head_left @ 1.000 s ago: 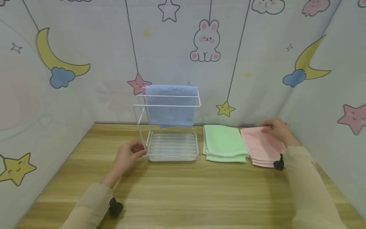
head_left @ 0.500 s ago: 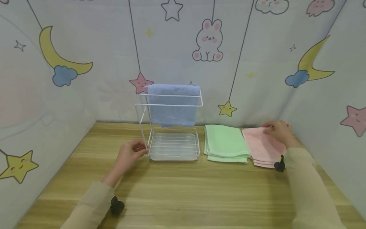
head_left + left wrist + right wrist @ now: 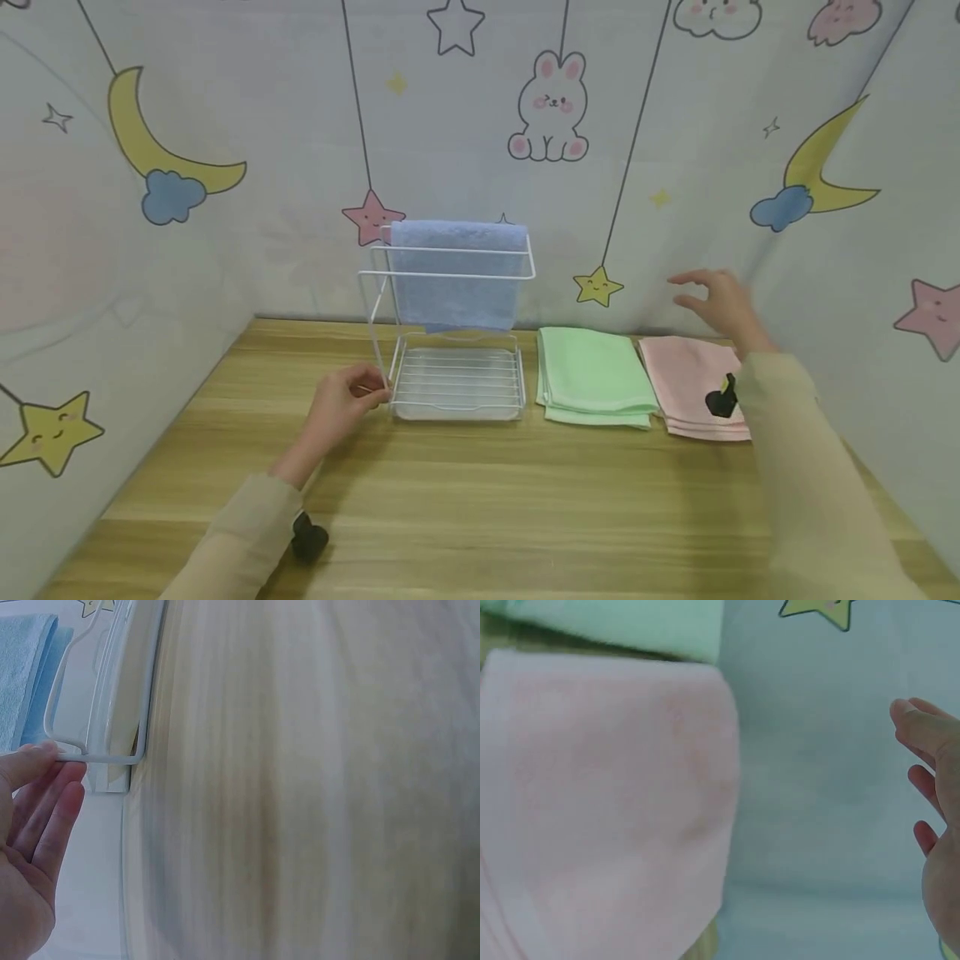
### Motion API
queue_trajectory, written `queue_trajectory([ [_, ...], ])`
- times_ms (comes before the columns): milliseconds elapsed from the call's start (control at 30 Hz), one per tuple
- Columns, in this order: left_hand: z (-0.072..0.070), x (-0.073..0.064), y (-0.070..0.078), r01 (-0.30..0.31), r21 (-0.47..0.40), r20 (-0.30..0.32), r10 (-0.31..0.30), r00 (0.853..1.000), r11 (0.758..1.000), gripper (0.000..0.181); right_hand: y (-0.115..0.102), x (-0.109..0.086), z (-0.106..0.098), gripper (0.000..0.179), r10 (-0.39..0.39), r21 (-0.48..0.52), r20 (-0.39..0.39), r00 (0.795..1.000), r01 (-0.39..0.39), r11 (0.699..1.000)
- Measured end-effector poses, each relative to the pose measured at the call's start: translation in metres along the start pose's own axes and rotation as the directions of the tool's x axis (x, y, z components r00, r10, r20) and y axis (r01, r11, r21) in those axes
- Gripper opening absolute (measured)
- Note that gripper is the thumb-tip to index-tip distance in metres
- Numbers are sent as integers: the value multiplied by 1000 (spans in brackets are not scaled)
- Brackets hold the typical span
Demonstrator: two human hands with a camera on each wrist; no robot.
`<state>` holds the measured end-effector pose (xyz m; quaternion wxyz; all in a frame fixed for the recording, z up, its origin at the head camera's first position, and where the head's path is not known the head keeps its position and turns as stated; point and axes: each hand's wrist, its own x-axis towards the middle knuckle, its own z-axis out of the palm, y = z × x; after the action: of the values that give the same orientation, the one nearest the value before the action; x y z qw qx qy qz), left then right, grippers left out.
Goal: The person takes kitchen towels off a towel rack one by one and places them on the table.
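**Braced on the left, free on the right**

The left hand [image 3: 343,408] pinches the front left corner of the white rack [image 3: 450,275], near the table's [image 3: 480,508] back edge; a blue towel [image 3: 457,302] hangs from it. Next, folded green cloth [image 3: 596,375]. Then folded pink cloth [image 3: 686,371] by the back right corner, and above it the right hand [image 3: 723,304], grasping nothing! A soft, narrow pinch looks best, rack held steady.

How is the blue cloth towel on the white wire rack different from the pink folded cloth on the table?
The blue cloth towel hangs over the back bar of the white wire rack, while the pink folded cloth lies flat on the wooden table. The towel is blue; the cloth is pink. The pink one shows stacked layers at its near edge; the blue one drapes down. Both are plain, without pictures.
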<state>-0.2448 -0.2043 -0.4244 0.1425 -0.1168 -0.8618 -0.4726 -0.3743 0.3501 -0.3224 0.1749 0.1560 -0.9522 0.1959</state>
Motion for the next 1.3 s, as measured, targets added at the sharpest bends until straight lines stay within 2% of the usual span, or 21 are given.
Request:
queue_trajectory([
  [133, 0, -1, 3, 5, 2, 4, -5, 1000, 1000, 13, -31, 21, -12, 31, -50, -11, -34, 998, 50, 999],
  [200, 0, -1, 4, 7, 5, 7, -7, 1000, 1000, 12, -47, 29, -17, 32, -49, -18, -23, 999, 48, 999],
  [333, -1, -2, 5, 11, 11, 8, -11, 1000, 1000, 12, -75, 49, -23, 31, -96, -12, -24, 995, 95, 995],
  [667, -1, -2, 3, 26, 21, 12, -26, 1000, 999, 13, -147, 89, -31, 31, -238, 22, -71, 969, 240, 971],
  [800, -2, -2, 2, 20, 26, 7, -20, 1000, 999, 13, -174, 100, -35, 31, -310, 40, -102, 945, 315, 948],
  [933, -2, -3, 2, 20, 25, 4, -20, 1000, 999, 14, -195, 109, -32, 31, -344, 47, -114, 932, 350, 935],
  [1033, -2, -4, 2, 18, 24, 9, -18, 1000, 1000, 14, -209, 112, -29, 31, -357, 51, -115, 927, 365, 930],
  [1233, -1, -2, 2, 20, 20, 4, -20, 1000, 1000, 14, -239, 116, -23, 32, -424, 85, -147, 893, 439, 895],
  [1300, 0, -1, 1, 19, 14, 5, -19, 1000, 1000, 14, -248, 116, -21, 32, -434, 100, -153, 888, 450, 887],
])
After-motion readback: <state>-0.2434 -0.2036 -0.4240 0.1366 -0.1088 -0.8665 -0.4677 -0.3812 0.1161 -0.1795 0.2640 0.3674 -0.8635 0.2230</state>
